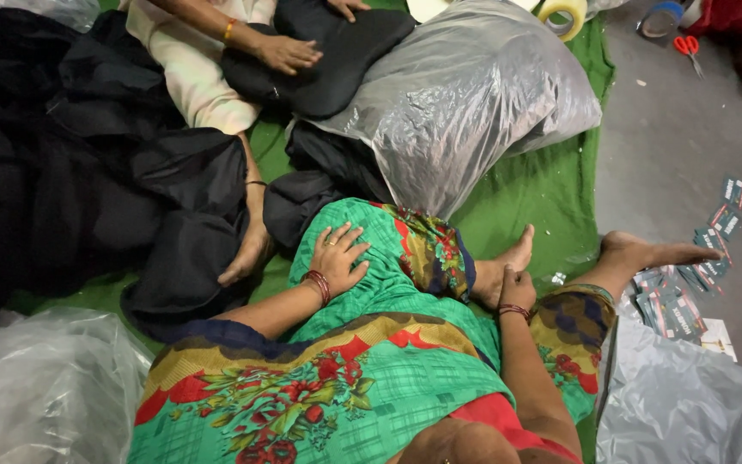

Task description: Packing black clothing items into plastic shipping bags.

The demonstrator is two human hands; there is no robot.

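Note:
I sit on a green mat (543, 189) in a green flowered garment (362, 361). My left hand (337, 258) lies flat on my raised knee, fingers spread, holding nothing. My right hand (517, 288) rests loosely curled by my bare foot (504, 262), with nothing visible in it. Red bangles circle both wrists. My other foot (654, 252) stretches out onto the grey floor.
A big clear plastic bag (465, 94) of dark cloth lies ahead. Black fabric (88, 172) is heaped at left. Another person's hand (289, 53) presses a black piece (345, 51). Dark card tags (689, 283), tape rolls (564, 15) and red scissors (689, 45) lie at right.

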